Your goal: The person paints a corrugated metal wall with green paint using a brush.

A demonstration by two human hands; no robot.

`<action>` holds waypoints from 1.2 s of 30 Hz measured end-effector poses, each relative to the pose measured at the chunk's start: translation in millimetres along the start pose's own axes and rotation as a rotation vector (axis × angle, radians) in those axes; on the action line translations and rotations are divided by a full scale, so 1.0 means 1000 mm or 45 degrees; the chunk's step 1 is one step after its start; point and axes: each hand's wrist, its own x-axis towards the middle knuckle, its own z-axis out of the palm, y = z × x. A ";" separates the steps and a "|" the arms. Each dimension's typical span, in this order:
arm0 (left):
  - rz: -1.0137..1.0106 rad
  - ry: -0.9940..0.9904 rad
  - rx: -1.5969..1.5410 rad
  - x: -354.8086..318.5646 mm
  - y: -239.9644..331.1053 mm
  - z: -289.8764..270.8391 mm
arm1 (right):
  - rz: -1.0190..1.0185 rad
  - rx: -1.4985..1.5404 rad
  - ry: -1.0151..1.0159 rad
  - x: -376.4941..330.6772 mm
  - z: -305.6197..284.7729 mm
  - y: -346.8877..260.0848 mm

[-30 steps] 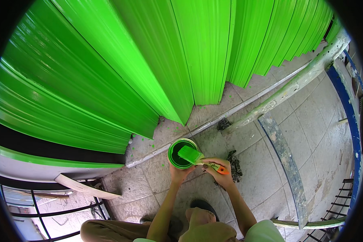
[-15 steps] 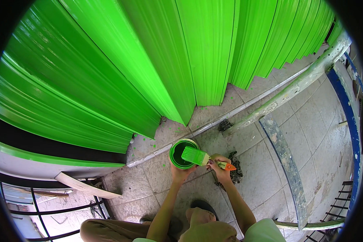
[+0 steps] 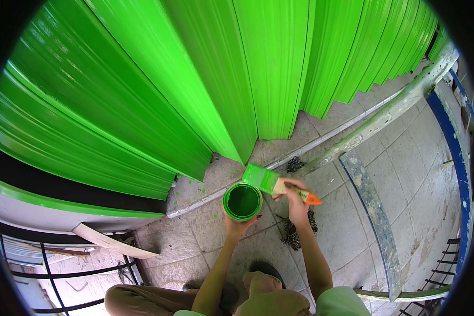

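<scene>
My left hand [image 3: 238, 225] is wrapped round the lower side of an open can of green paint [image 3: 243, 201], held above the tiled floor. Dark green paint shows inside, and green smears coat the rim. My right hand [image 3: 296, 200] grips a wide paintbrush [image 3: 282, 188] by its pale handle with an orange tip. The bristles are loaded with green paint and sit just beyond the can's upper right rim. Ahead of both hands rises a corrugated metal shutter [image 3: 221, 79] painted bright green, its lower edge near the floor.
Green drips dot the tiles [image 3: 210, 179] along the shutter's foot, beside a low step edge [image 3: 321, 139]. A paint-spotted pole [image 3: 379, 124] and a worn plank [image 3: 371, 221] lie to the right. Dark speckled clumps [image 3: 295, 234] are below my right hand. Black bars [image 3: 47, 268] stand at lower left.
The paintbrush has moved from over the can's mouth up and to the right, past the rim, with my right hand rising with it. The can has shifted only slightly.
</scene>
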 end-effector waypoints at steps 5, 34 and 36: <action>0.002 0.022 0.009 0.000 0.004 -0.002 | -0.267 0.036 0.172 0.057 0.010 0.001; 0.111 0.070 -0.106 0.000 0.019 0.004 | -0.078 0.112 0.175 0.081 0.022 0.034; 0.123 0.069 -0.074 0.001 0.017 0.001 | -0.157 0.081 0.115 0.093 0.040 0.003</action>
